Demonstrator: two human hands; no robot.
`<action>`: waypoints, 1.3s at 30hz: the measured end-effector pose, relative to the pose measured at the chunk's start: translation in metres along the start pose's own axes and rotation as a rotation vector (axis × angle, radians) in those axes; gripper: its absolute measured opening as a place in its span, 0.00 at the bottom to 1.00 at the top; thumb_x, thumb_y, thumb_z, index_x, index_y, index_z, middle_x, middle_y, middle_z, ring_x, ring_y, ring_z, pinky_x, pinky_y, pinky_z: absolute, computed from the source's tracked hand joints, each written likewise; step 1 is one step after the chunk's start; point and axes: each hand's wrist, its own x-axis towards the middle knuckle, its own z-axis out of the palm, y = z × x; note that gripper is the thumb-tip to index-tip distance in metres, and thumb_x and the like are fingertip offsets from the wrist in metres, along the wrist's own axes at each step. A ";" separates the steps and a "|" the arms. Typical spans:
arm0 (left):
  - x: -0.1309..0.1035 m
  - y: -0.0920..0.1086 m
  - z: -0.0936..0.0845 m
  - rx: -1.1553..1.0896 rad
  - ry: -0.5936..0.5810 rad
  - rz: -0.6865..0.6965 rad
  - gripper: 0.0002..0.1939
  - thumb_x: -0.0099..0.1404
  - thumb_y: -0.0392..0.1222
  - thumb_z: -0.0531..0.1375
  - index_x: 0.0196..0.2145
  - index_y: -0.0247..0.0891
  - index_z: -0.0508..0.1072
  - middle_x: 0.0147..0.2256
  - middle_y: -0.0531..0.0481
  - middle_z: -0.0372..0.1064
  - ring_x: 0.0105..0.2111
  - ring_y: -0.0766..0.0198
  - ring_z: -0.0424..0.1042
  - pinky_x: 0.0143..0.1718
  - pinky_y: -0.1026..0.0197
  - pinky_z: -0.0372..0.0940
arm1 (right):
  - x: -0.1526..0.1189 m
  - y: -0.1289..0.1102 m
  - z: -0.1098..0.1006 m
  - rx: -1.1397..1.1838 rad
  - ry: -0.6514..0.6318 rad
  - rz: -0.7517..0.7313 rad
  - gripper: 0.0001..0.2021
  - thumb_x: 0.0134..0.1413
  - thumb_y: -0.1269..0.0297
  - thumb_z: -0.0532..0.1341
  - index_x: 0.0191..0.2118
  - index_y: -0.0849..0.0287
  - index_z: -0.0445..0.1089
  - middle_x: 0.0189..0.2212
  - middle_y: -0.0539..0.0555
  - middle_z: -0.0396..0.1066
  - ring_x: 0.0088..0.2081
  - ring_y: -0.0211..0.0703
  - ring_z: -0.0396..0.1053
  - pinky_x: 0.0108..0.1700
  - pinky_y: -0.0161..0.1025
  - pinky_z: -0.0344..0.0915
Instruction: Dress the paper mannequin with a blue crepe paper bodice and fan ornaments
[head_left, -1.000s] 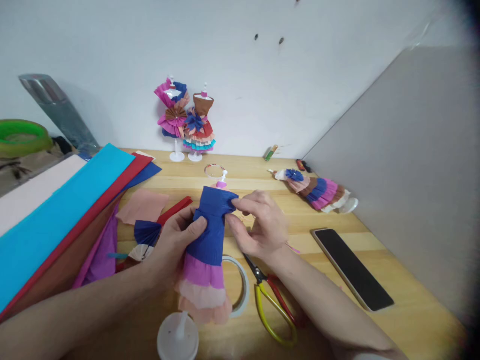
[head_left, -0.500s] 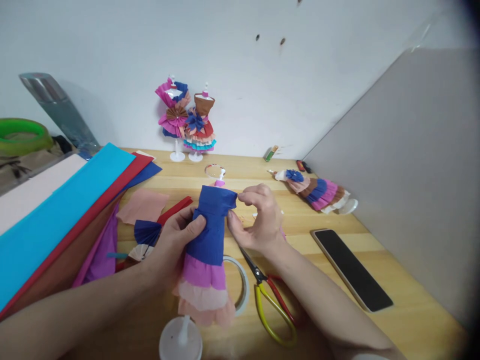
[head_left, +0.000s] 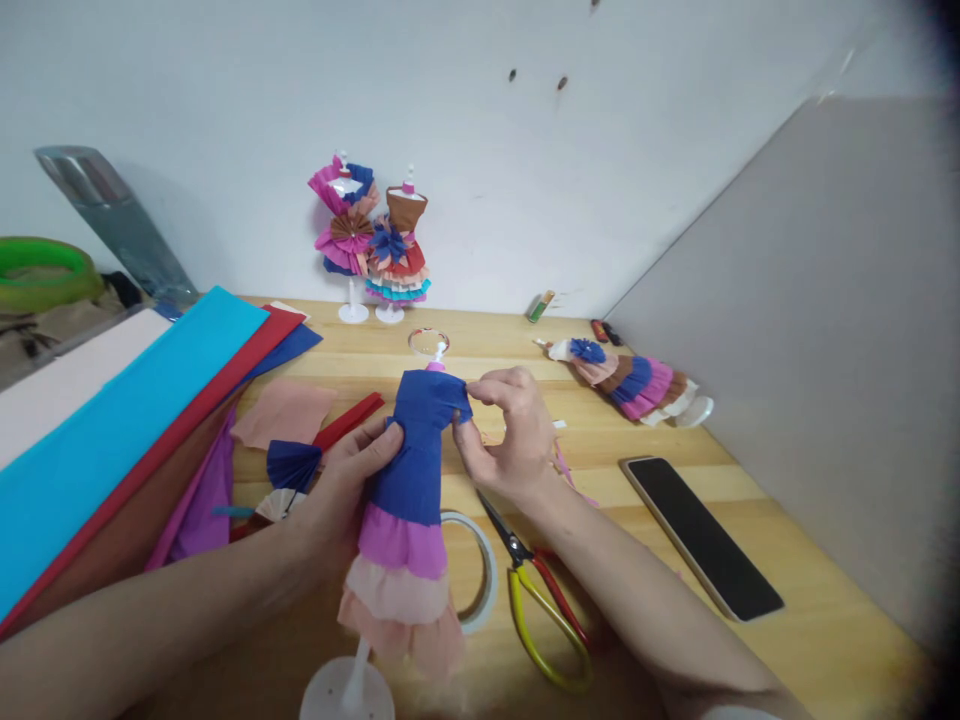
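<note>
A small mannequin wears a paper dress [head_left: 409, 480], blue at the top with pink, pale and peach ruffles below. My left hand [head_left: 349, 480] is wrapped round the dress at its left side, thumb across the blue waist. At the upper right edge of the bodice, the fingers and thumb of my right hand [head_left: 506, 430] take hold of the blue paper. The mannequin's white round base [head_left: 347, 690] hangs toward the near edge of the view, tilted. Behind the dress, partly covered, lies a white tape roll [head_left: 486, 590].
Scissors [head_left: 517, 560] lie under my right forearm, a phone [head_left: 705, 535] farther right. Coloured paper sheets [head_left: 150, 400] cover the left side. Two dressed mannequins [head_left: 351, 235] stand by the wall; another dressed mannequin [head_left: 634, 383] lies at right. Blue folded paper [head_left: 292, 463] rests left.
The dressed mannequin has tilted, its base swinging slightly left. The blue flap at my right fingers now angles downward. Both hands have shifted slightly left and keep their hold.
</note>
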 end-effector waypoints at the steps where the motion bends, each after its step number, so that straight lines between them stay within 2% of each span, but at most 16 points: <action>1: 0.000 0.000 0.000 0.003 -0.001 -0.003 0.20 0.44 0.49 0.76 0.31 0.34 0.79 0.26 0.50 0.74 0.24 0.68 0.71 0.27 0.67 0.68 | 0.000 -0.001 -0.001 0.014 0.004 -0.001 0.13 0.52 0.77 0.59 0.43 0.56 0.63 0.31 0.53 0.66 0.32 0.44 0.66 0.32 0.41 0.64; 4: 0.000 0.000 0.000 0.009 0.002 0.003 0.20 0.46 0.49 0.75 0.33 0.34 0.79 0.26 0.49 0.75 0.24 0.67 0.72 0.28 0.67 0.69 | 0.000 -0.003 -0.002 0.036 0.033 -0.023 0.11 0.53 0.79 0.59 0.38 0.55 0.64 0.29 0.51 0.66 0.30 0.41 0.65 0.31 0.40 0.64; 8: 0.000 0.001 0.001 -0.018 -0.002 0.012 0.19 0.43 0.48 0.76 0.28 0.34 0.78 0.23 0.52 0.72 0.21 0.70 0.70 0.24 0.69 0.66 | -0.003 -0.005 -0.002 0.027 0.028 -0.045 0.13 0.53 0.81 0.59 0.39 0.55 0.65 0.29 0.50 0.65 0.30 0.40 0.64 0.30 0.39 0.64; 11: 0.000 0.001 0.001 -0.021 -0.010 0.021 0.20 0.43 0.48 0.77 0.29 0.34 0.78 0.23 0.53 0.72 0.21 0.71 0.69 0.23 0.71 0.65 | -0.005 -0.006 -0.001 0.023 0.011 -0.077 0.12 0.52 0.81 0.60 0.38 0.56 0.66 0.29 0.50 0.64 0.28 0.39 0.63 0.29 0.38 0.63; 15: 0.001 -0.002 -0.001 -0.007 -0.019 0.049 0.21 0.44 0.48 0.76 0.33 0.35 0.79 0.27 0.52 0.75 0.23 0.71 0.71 0.26 0.70 0.66 | -0.003 -0.008 -0.001 0.030 0.052 -0.069 0.13 0.52 0.78 0.61 0.43 0.56 0.66 0.31 0.51 0.66 0.30 0.40 0.66 0.29 0.39 0.65; 19: -0.001 -0.005 -0.002 0.015 -0.031 0.094 0.17 0.48 0.47 0.75 0.33 0.36 0.79 0.27 0.52 0.75 0.24 0.71 0.71 0.27 0.70 0.67 | 0.001 -0.009 -0.003 0.032 0.078 -0.021 0.17 0.51 0.78 0.61 0.46 0.55 0.65 0.31 0.52 0.67 0.31 0.43 0.68 0.30 0.41 0.67; 28: -0.003 -0.007 -0.005 0.098 -0.045 0.174 0.14 0.52 0.47 0.73 0.33 0.38 0.79 0.30 0.51 0.76 0.27 0.69 0.72 0.30 0.69 0.66 | 0.004 -0.017 -0.004 0.106 0.067 -0.010 0.13 0.51 0.80 0.60 0.39 0.55 0.68 0.26 0.51 0.67 0.27 0.41 0.66 0.27 0.39 0.64; 32: -0.002 -0.007 -0.005 0.094 -0.038 0.184 0.14 0.51 0.46 0.74 0.31 0.38 0.78 0.28 0.53 0.76 0.26 0.70 0.71 0.29 0.69 0.66 | 0.005 -0.020 -0.005 0.213 -0.022 0.022 0.11 0.53 0.80 0.59 0.38 0.56 0.67 0.23 0.49 0.66 0.24 0.39 0.65 0.25 0.37 0.62; 35: -0.003 -0.007 -0.003 0.098 -0.027 0.202 0.15 0.50 0.46 0.74 0.32 0.37 0.78 0.28 0.52 0.76 0.26 0.69 0.71 0.29 0.68 0.66 | 0.008 -0.021 -0.008 0.253 -0.043 0.024 0.10 0.54 0.76 0.58 0.41 0.56 0.68 0.22 0.48 0.65 0.22 0.38 0.63 0.23 0.37 0.60; 39: -0.008 -0.006 0.000 0.098 -0.016 0.234 0.16 0.49 0.46 0.75 0.34 0.38 0.78 0.31 0.51 0.77 0.29 0.68 0.73 0.32 0.67 0.68 | 0.013 -0.022 -0.015 0.156 -0.082 -0.018 0.15 0.56 0.73 0.59 0.50 0.58 0.68 0.22 0.49 0.67 0.22 0.39 0.64 0.23 0.38 0.60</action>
